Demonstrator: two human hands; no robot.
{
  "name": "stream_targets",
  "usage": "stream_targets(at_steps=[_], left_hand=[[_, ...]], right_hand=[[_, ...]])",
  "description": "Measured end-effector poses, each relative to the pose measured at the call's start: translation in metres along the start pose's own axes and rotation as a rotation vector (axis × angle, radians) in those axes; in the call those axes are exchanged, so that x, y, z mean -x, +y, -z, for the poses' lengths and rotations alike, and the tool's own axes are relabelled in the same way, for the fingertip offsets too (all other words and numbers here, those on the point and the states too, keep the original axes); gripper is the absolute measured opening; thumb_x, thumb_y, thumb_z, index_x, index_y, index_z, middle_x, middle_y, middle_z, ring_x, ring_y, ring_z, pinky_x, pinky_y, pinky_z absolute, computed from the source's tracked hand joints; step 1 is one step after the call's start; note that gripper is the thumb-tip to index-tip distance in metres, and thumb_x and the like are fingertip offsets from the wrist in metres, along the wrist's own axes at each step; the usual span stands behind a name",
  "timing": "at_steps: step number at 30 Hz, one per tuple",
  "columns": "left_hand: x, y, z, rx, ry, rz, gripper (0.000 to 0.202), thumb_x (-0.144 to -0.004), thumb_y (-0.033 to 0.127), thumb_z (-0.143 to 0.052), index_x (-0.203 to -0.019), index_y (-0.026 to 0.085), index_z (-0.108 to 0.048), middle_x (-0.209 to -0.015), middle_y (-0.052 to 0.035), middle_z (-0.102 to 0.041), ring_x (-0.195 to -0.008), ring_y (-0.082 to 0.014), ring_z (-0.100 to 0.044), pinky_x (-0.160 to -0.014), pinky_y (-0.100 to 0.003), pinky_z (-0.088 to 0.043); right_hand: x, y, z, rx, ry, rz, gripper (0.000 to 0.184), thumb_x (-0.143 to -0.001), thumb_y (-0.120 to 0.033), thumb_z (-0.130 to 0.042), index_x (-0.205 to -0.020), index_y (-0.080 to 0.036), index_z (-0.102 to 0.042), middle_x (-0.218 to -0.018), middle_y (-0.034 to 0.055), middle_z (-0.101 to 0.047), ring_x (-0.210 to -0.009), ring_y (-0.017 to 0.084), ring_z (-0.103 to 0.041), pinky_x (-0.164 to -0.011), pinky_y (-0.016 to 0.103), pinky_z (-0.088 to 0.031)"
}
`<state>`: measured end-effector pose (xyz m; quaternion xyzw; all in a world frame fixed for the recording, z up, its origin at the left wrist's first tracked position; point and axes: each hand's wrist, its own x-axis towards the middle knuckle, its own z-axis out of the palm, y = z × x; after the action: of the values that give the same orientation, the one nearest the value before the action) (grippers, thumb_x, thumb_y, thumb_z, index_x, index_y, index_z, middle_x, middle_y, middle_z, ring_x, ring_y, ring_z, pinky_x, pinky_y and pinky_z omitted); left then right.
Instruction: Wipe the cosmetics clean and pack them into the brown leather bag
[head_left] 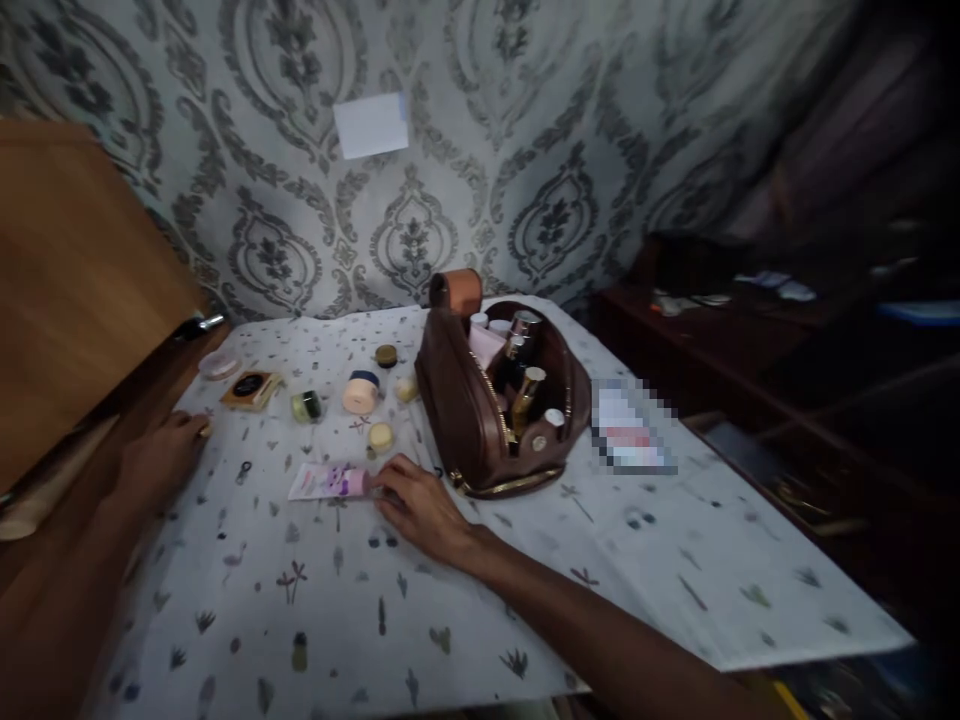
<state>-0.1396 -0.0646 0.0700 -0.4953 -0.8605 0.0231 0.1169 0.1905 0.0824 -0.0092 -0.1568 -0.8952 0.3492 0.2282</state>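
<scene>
At the middle of the table my right hand (420, 510) has its fingers closed at the pink cap end of a white and purple squeeze tube (326, 482), which lies flat on the cloth. My left hand (161, 455) rests at the table's left edge, its fingers dim and partly hidden. Just right of my right hand stands an unzipped brown makeup bag (457, 400), holding bottles and tubes, among them a gold-capped bottle (529, 392). Beyond the tube are a small yellow-lidded jar (380, 437), a peach jar (361, 393) and a green jar (306, 405).
A square compact (251, 390) and a clear round case (219, 365) sit at the far left. A dark-lidded pot (386, 356) stands farther back. A blurred-out flat item (631, 430) lies right of the bag. An orange-brown panel (82, 300) borders the left; dark shelving (720, 330) the right.
</scene>
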Motion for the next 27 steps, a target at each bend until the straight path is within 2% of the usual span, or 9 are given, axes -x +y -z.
stream_targets(at_steps=[4, 9, 11, 14, 16, 19, 21, 24, 27], left_hand=[[0.000, 0.015, 0.000, 0.031, 0.099, -0.059, 0.052, -0.094, 0.055, -0.022, -0.089, 0.024, -0.063, -0.091, -0.0066, -0.066, -0.091, -0.0274, -0.058, -0.060, -0.027, -0.041], [0.003, 0.067, 0.011, 0.385, 0.210, -0.103, 0.039, -0.082, 0.063, -0.040, -0.080, 0.028, -0.057, -0.078, -0.0012, -0.065, -0.073, -0.0239, -0.059, -0.058, -0.027, -0.038], [0.010, 0.094, 0.022, 0.575, 0.165, -0.108, 0.037, -0.079, 0.065, -0.049, -0.082, 0.029, -0.059, -0.071, 0.0015, -0.064, -0.062, -0.0202, -0.057, -0.058, -0.028, -0.041], [0.025, 0.136, 0.039, 0.828, 0.125, -0.102, 0.040, -0.076, 0.064, -0.060, -0.085, 0.026, -0.064, -0.079, 0.0015, -0.068, -0.072, -0.0197, -0.062, -0.062, -0.025, -0.046], [0.034, 0.162, 0.046, 0.964, 0.073, -0.131, 0.035, -0.078, 0.059, -0.063, -0.086, 0.025, -0.063, -0.081, 0.0019, -0.067, -0.073, -0.0183, -0.062, -0.064, -0.024, -0.048], [0.040, 0.193, 0.045, 1.037, 0.021, -0.177, 0.031, -0.082, 0.055, -0.060, -0.084, 0.024, -0.062, -0.076, 0.0021, -0.066, -0.068, -0.0169, -0.061, -0.061, -0.024, -0.048], [0.040, 0.204, 0.038, 1.052, 0.012, -0.201, 0.030, -0.083, 0.053, -0.058, -0.087, 0.024, -0.062, -0.076, 0.0013, -0.066, -0.068, -0.0173, -0.063, -0.063, -0.025, -0.050], [0.039, 0.203, 0.023, 1.079, 0.060, -0.134, 0.034, -0.085, 0.052, -0.055, -0.105, 0.024, -0.059, -0.077, 0.0013, -0.065, -0.067, -0.0176, -0.063, -0.063, -0.026, -0.051], [0.041, 0.195, 0.012, 1.063, 0.213, 0.012, 0.035, -0.085, 0.050, -0.054, -0.111, 0.026, -0.057, -0.082, 0.0001, -0.063, -0.073, -0.0197, -0.063, -0.065, -0.029, -0.051]], right_hand=[[0.000, 0.000, 0.001, 0.026, -0.009, -0.017, 0.017, -0.088, -0.016, -0.062, -0.103, -0.018, -0.066, -0.101, 0.0050, -0.060, -0.090, 0.016, -0.062, -0.082, 0.027, -0.051], [0.002, 0.000, 0.002, -0.026, 0.006, -0.018, 0.019, -0.089, -0.020, -0.061, -0.108, -0.020, -0.064, -0.102, 0.0045, -0.061, -0.092, 0.017, -0.062, -0.085, 0.029, -0.051], [0.004, -0.001, 0.003, -0.090, 0.051, 0.017, 0.023, -0.092, -0.022, -0.058, -0.114, -0.020, -0.061, -0.107, 0.0063, -0.063, -0.100, 0.018, -0.062, -0.091, 0.031, -0.050], [0.008, -0.005, 0.008, -0.228, 0.114, 0.086, 0.041, -0.095, -0.029, -0.053, -0.134, -0.018, -0.049, -0.129, 0.0132, -0.058, -0.122, 0.021, -0.053, -0.101, 0.035, -0.046], [0.011, -0.010, 0.011, -0.351, 0.114, 0.093, 0.055, -0.094, -0.035, -0.055, -0.143, -0.016, -0.037, -0.137, 0.0156, -0.052, -0.125, 0.022, -0.051, -0.100, 0.036, -0.046], [0.013, -0.013, 0.012, -0.538, 0.062, 0.009, 0.055, -0.093, -0.040, -0.056, -0.140, -0.017, -0.039, -0.108, 0.0072, -0.063, -0.092, 0.016, -0.060, -0.079, 0.028, -0.051], [0.014, -0.012, 0.010, -0.631, 0.051, -0.073, 0.045, -0.093, -0.043, -0.055, -0.131, -0.018, -0.047, -0.085, -0.0004, -0.058, -0.070, 0.012, -0.055, -0.064, 0.022, -0.048], [0.015, -0.009, 0.006, -0.769, 0.051, -0.195, 0.039, -0.095, -0.050, -0.051, -0.120, -0.020, -0.047, -0.075, -0.0038, -0.050, -0.058, 0.009, -0.051, -0.051, 0.019, -0.042], [0.016, -0.008, 0.008, -0.825, 0.008, -0.276, 0.038, -0.095, -0.053, -0.050, -0.117, -0.023, -0.043, -0.072, -0.0060, -0.047, -0.051, 0.007, -0.046, -0.045, 0.017, -0.037]])
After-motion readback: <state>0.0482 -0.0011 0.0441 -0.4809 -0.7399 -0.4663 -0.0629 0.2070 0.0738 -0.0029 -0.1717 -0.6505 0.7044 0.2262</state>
